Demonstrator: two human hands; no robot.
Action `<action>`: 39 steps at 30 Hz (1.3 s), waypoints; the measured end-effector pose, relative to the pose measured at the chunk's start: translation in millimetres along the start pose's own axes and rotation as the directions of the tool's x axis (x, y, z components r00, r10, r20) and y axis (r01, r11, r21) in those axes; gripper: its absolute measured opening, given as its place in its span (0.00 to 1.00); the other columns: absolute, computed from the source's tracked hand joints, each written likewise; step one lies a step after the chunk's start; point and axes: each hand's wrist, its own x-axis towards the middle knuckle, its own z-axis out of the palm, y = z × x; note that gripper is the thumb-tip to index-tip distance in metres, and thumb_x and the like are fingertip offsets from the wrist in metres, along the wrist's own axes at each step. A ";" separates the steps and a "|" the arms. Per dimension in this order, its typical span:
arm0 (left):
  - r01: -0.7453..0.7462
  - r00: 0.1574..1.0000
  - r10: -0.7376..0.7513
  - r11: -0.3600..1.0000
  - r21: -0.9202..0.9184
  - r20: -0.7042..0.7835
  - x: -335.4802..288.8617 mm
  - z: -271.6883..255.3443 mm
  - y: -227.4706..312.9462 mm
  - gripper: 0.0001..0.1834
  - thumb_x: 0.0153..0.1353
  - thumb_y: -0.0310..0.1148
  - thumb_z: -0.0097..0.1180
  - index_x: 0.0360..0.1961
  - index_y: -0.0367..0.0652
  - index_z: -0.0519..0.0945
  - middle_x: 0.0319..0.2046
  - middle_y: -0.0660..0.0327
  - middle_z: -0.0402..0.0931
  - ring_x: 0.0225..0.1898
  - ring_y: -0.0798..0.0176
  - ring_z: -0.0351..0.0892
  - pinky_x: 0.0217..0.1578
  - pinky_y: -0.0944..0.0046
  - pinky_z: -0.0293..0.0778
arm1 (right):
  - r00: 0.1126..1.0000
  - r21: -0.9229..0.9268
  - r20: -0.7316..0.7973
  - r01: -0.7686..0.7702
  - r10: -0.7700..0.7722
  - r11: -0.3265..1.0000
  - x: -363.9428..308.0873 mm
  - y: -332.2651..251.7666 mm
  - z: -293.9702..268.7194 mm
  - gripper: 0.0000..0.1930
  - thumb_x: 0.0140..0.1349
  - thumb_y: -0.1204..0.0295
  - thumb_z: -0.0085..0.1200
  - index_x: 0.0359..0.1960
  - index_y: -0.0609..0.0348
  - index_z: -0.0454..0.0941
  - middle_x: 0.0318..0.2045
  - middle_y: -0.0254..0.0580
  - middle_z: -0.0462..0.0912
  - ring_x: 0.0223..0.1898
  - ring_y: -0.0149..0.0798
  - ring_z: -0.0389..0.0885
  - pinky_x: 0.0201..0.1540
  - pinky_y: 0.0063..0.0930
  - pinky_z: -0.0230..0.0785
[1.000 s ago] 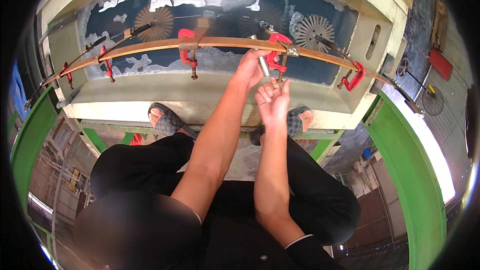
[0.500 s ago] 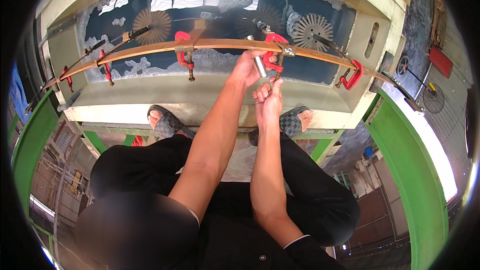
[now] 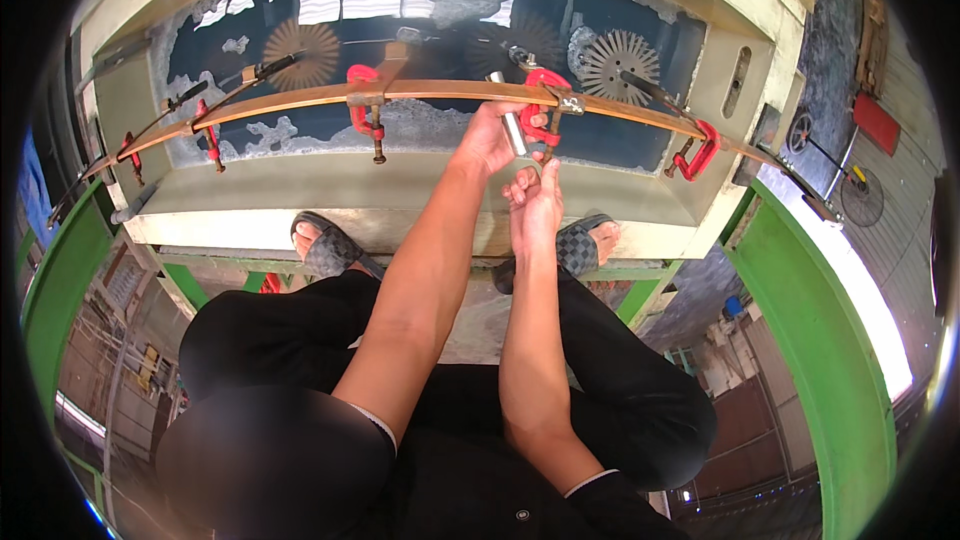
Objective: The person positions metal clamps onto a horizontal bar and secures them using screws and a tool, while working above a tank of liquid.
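A long, thin copper-coloured bar (image 3: 450, 90) spans the basin from left to right, with several red C-clamps on it. My left hand (image 3: 484, 143) is closed around a shiny metal cylinder (image 3: 513, 132), just under the bar. Its fingertips reach to the red frame of a C-clamp (image 3: 548, 78) beside the cylinder. Below that clamp, my right hand (image 3: 535, 202) has its fingers curled and its thumb and forefinger at the lower end of the clamp's screw (image 3: 552, 145). The fingers of my left hand behind the cylinder are partly hidden.
Beyond the bar lies a basin of dark liquid with pale foam (image 3: 330, 125). Slotted discs (image 3: 620, 68) on rods stand over it. Other red clamps (image 3: 705, 150) hang along the bar. My sandalled feet (image 3: 333, 248) rest near the basin's front ledge. Green beams (image 3: 830, 340) flank me.
My right fingers have shifted slightly around the lower end of the screw. My left hand keeps its place on the cylinder. The whole view has moved a little.
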 end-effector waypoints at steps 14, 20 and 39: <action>-0.060 0.995 0.065 0.995 0.077 -0.076 4.6 -10.0 -3.3 0.18 0.56 0.34 0.56 0.47 0.38 0.73 0.32 0.60 0.77 0.33 0.66 0.77 0.34 0.61 0.75 | 0.959 0.319 0.261 -0.195 0.112 0.927 8.7 -8.0 -10.9 0.17 0.73 0.54 0.30 0.34 0.50 0.66 0.13 0.23 0.51 0.14 0.23 0.48 0.24 0.20 0.50; -0.078 0.988 0.091 0.991 0.105 -0.124 -1.5 -1.9 0.3 0.19 0.58 0.34 0.54 0.49 0.38 0.72 0.38 0.58 0.78 0.38 0.64 0.79 0.38 0.60 0.77 | 0.911 0.389 0.380 -0.315 0.161 0.866 7.5 -14.3 -15.5 0.19 0.72 0.54 0.32 0.35 0.54 0.69 0.13 0.24 0.52 0.15 0.23 0.49 0.23 0.19 0.49; -0.129 0.990 -0.114 -0.546 0.828 0.080 -40.6 -12.9 35.7 0.16 0.54 0.32 0.51 0.45 0.43 0.75 0.37 0.45 0.78 0.42 0.41 0.76 0.44 0.46 0.71 | 0.981 -0.633 0.192 0.133 -0.012 0.763 39.2 -62.3 4.3 0.22 0.60 0.61 0.59 0.50 0.63 0.76 0.36 0.31 0.80 0.36 0.24 0.74 0.41 0.18 0.63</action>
